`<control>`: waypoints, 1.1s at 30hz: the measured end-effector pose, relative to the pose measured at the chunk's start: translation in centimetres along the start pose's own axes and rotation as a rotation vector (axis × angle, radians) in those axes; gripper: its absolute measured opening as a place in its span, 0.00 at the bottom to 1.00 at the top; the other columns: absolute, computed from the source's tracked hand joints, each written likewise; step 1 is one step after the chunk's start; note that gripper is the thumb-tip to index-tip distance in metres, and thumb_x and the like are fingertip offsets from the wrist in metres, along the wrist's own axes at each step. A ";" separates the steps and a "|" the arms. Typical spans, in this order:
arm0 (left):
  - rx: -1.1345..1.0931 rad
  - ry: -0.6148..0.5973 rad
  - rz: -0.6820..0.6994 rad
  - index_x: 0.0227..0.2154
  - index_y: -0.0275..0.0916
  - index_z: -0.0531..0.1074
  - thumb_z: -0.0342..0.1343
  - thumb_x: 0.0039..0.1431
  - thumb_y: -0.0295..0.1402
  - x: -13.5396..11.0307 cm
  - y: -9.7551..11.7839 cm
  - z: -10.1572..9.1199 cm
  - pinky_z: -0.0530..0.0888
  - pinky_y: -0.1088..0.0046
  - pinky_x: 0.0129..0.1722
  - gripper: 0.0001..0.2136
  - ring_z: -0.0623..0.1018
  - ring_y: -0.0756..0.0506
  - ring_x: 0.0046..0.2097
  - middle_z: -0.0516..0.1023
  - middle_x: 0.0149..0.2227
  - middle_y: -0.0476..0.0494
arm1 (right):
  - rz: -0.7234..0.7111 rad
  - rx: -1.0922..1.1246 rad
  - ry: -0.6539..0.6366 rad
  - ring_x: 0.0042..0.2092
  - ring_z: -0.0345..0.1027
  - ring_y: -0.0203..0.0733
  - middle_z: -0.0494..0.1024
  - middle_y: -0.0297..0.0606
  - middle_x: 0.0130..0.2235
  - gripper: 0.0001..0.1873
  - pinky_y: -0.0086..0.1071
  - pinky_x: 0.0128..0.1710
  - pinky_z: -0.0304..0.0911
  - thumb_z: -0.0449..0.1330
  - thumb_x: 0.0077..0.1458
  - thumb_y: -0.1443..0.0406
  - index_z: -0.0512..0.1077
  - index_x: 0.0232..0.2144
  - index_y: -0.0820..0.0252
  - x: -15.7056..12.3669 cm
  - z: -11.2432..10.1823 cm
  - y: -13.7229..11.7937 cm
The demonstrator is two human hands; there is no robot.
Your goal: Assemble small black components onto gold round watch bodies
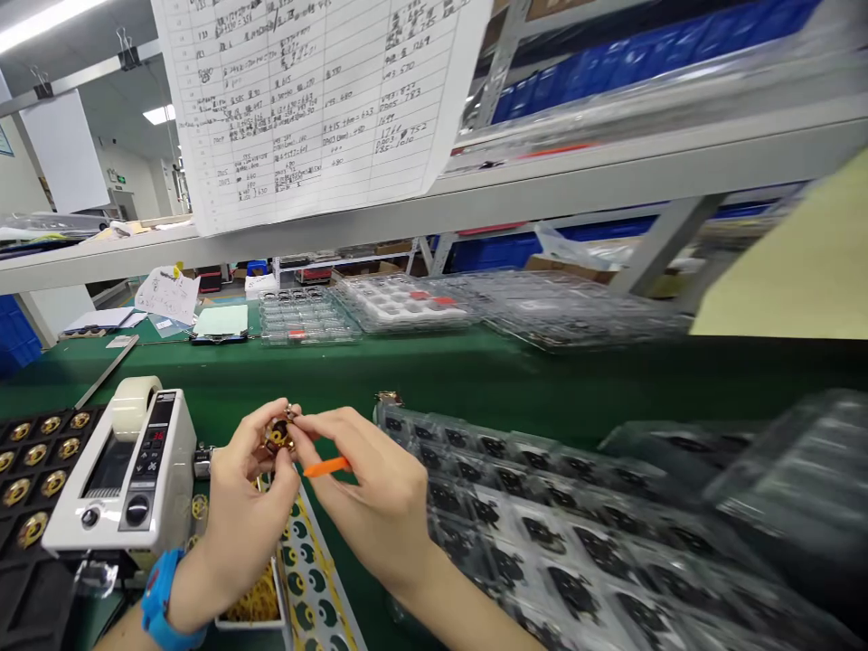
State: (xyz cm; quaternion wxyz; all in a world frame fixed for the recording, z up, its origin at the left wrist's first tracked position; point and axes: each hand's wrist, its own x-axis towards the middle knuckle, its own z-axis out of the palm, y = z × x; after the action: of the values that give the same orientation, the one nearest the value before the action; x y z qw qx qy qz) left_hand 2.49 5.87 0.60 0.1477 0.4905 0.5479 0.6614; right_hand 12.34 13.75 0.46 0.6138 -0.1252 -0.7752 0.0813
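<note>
My left hand (248, 493) is closed in a pinch on a small gold and black part (278, 438), held above the green bench. My right hand (370, 488) is closed on an orange stick tool (326, 467), and its fingertips meet the same small part from the right. A blue watch band sits on my left wrist. Below the hands lies a yellow strip of round green and black stickers (308, 579). A small white bin with gold bits (254, 604) sits under my left wrist.
A white tape dispenser (122, 475) stands at the left, beside a black tray of gold round parts (33, 461). Clear blister trays holding black parts (542, 524) fill the right. More clear trays (407, 307) line the back under a shelf, where a handwritten sheet (318, 99) hangs.
</note>
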 end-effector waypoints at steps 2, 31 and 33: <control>0.032 -0.006 0.021 0.50 0.42 0.75 0.55 0.59 0.24 -0.1 -0.2 0.0 0.79 0.73 0.43 0.17 0.81 0.42 0.50 0.81 0.51 0.43 | 0.044 0.011 -0.015 0.31 0.72 0.37 0.77 0.36 0.30 0.07 0.29 0.29 0.66 0.56 0.60 0.73 0.71 0.34 0.59 0.1 -0.1 -0.1; 0.001 -0.044 -0.073 0.55 0.41 0.69 0.51 0.62 0.25 2.0 0.9 -2.8 0.78 0.65 0.53 0.19 0.76 0.41 0.57 0.78 0.53 0.42 | 0.419 0.355 -0.238 0.25 0.59 0.33 0.68 0.30 0.26 0.05 0.26 0.24 0.56 0.56 0.59 0.64 0.70 0.32 0.58 -0.5 1.7 1.5; 0.034 -0.109 -0.070 0.55 0.41 0.69 0.50 0.62 0.25 1.7 0.7 -2.3 0.77 0.65 0.53 0.19 0.77 0.41 0.56 0.78 0.53 0.43 | 0.309 0.313 -0.126 0.24 0.58 0.31 0.67 0.29 0.26 0.02 0.25 0.22 0.54 0.59 0.58 0.66 0.71 0.33 0.58 -0.2 0.8 1.0</control>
State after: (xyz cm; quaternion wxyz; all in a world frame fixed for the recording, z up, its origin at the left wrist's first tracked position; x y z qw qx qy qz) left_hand 0.07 5.45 2.25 0.1922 0.5087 0.5670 0.6187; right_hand 11.64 14.67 -0.16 0.5565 -0.1405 -0.7615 0.3011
